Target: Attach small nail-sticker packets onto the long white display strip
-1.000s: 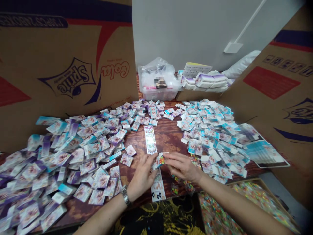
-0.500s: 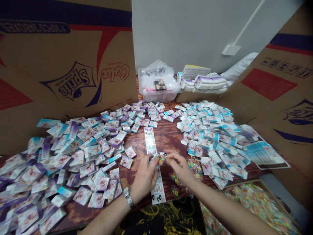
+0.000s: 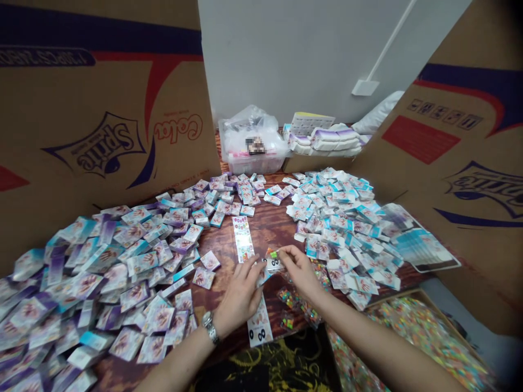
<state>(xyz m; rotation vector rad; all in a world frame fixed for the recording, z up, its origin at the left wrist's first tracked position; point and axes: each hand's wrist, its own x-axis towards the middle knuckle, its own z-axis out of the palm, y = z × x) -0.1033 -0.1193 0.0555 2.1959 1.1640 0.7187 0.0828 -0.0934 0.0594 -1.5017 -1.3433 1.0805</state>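
Observation:
My left hand [image 3: 242,291], with a watch on the wrist, grips a small light-blue-edged box [image 3: 263,279], mostly hidden by the fingers. My right hand [image 3: 300,272] pinches the edge of a folded sticker sheet [image 3: 274,264] printed with black rings. Bright green and orange pieces of a small colourful packet [image 3: 273,254] show at the top of that sheet, by my right fingertips. Whether the sheet is partly inside the box I cannot tell. Under my hands lie flat sticker sheets, one farther away [image 3: 242,239] and one nearer [image 3: 260,326].
Small printed boxes [image 3: 134,294] are heaped on the left, more boxes [image 3: 339,218] on the right. Bagged colourful pieces [image 3: 288,296] lie beside my right forearm. A carton of such bags [image 3: 408,337] sits lower right. Large cartons [image 3: 122,98] flank the table; a plastic tub [image 3: 253,158] stands behind.
My right fingers have shifted onto the sheet's upper edge, and its black-ringed face now shows between my hands. The colourful packet is more covered. The view has turned slightly right.

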